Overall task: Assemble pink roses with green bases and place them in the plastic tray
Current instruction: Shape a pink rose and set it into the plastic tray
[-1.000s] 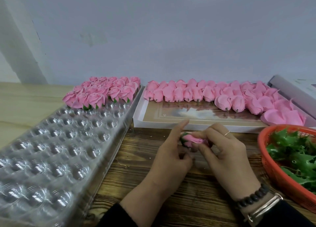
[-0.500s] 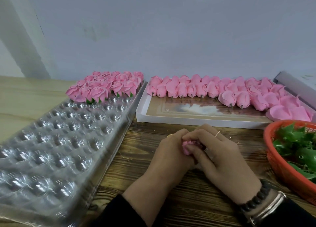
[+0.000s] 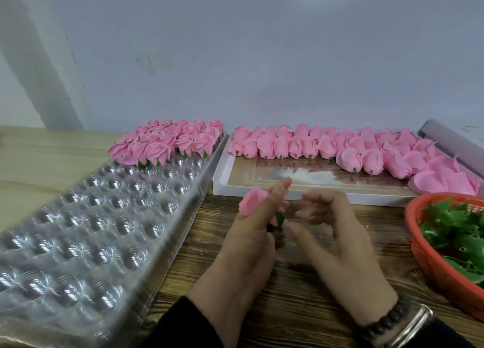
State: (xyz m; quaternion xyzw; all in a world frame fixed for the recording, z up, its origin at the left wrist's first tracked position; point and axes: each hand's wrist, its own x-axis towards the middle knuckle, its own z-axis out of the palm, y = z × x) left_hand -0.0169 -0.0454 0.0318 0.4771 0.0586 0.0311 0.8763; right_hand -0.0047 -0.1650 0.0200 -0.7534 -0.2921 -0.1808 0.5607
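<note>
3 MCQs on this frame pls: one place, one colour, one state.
1. Where do the finished roses sit in the plastic tray?
A. far end
B. near end
C. middle rows

2. What colour is the basket holding the green bases?
A. blue
B. white
C. orange-red

3. What is the left hand doing?
A. lying flat on the table
B. holding a rose
C. reaching into the basket

Answers:
1. A, the roses with green under them fill the rows nearest the wall, and the nearer cups hold nothing.
2. C, its rim and mesh wall are orange-red.
3. B, its fingers grip a pink rose with a green base, while the right hand holds nothing.
</note>
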